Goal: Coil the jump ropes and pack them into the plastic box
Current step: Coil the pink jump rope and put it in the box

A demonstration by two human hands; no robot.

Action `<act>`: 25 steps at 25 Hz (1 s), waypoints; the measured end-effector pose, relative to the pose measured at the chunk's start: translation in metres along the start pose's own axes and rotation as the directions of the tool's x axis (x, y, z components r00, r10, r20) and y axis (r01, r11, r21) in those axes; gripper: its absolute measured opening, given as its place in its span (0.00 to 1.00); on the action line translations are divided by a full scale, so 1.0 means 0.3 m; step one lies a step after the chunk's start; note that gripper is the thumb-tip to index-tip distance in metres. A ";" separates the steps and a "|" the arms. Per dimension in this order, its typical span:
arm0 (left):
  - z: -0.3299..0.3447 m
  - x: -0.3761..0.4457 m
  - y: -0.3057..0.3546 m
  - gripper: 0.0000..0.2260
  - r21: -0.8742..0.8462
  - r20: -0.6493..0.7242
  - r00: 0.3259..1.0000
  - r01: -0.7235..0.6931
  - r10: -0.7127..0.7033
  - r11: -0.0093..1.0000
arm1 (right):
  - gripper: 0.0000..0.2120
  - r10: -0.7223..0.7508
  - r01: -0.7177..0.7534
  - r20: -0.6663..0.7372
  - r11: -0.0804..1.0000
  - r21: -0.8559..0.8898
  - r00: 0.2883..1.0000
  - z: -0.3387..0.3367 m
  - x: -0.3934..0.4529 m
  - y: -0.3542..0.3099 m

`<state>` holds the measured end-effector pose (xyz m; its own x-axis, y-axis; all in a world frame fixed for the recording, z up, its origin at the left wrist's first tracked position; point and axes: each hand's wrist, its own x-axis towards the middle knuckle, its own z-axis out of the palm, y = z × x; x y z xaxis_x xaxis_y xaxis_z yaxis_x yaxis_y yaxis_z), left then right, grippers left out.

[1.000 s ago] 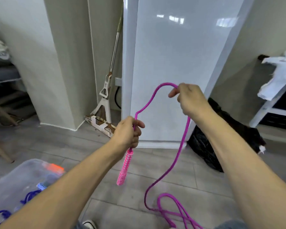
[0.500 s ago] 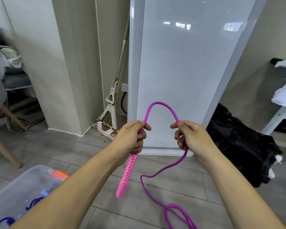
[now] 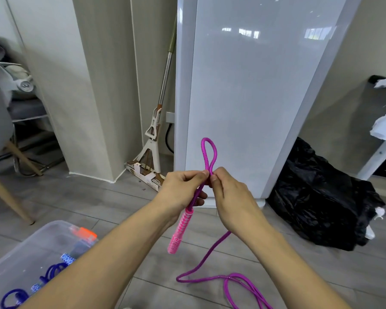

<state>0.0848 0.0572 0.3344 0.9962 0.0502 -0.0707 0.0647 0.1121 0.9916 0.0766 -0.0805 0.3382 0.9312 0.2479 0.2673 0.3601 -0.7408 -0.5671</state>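
Observation:
A pink jump rope (image 3: 210,150) forms a narrow upright loop above my two hands. My left hand (image 3: 183,189) grips the rope just above its pink patterned handle (image 3: 180,230), which hangs down. My right hand (image 3: 228,197) pinches the other side of the loop, fingertips touching the left hand. The rest of the rope trails down to the floor and lies in loose loops at the lower right. A clear plastic box (image 3: 20,248) stands at the lower left, with a blue jump rope (image 3: 51,272) inside it.
An orange-and-clear item (image 3: 85,234) lies in the box. A mop (image 3: 153,139) leans between a pillar and a white glossy cabinet (image 3: 250,97). A black plastic bag (image 3: 321,197) sits on the floor at the right. Chair legs (image 3: 7,192) stand at the left.
My right hand has come down and left to meet my left hand, narrowing the wide arc of rope into a tight loop. More rope lies slack on the floor.

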 end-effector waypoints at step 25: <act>-0.187 0.068 0.079 0.10 -0.135 -0.034 0.999 -0.040 0.036 0.990 | 0.10 -0.105 0.083 0.148 0.985 0.150 0.983 -0.175 0.026 0.108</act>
<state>0.1033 0.1167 0.3505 0.9954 0.0877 -0.0389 0.0165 0.2425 0.9700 0.0926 -0.1354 0.3628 0.8862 0.4143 0.2073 0.4407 -0.6158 -0.6531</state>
